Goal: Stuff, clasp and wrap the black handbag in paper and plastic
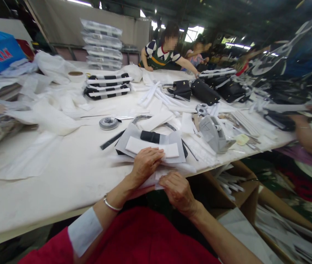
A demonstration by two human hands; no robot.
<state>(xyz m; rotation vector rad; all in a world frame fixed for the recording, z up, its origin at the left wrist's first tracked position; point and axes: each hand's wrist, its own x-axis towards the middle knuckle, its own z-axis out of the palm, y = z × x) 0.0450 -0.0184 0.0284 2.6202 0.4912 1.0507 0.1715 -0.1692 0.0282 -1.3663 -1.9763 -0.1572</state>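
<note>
My left hand [145, 163] lies with fingers curled over a sheet of white paper [161, 171] at the near edge of the white table [62, 172]. My right hand [176, 187] is closed in a pinch on the same sheet, just off the table edge. Right behind my hands lies a black bag part [150, 136] wrapped in grey-white paper, with a white rectangular slip [169, 149] on top of it.
A tape roll [108, 123], a grey tape dispenser [215, 134], black handbags [205, 91] and white paper strips cover the table's far half. Striped wrapped bags [107, 86] lie far left. Two people work at the far side; another person's arm [307, 135] is at right. Cardboard boxes [243, 190] stand below.
</note>
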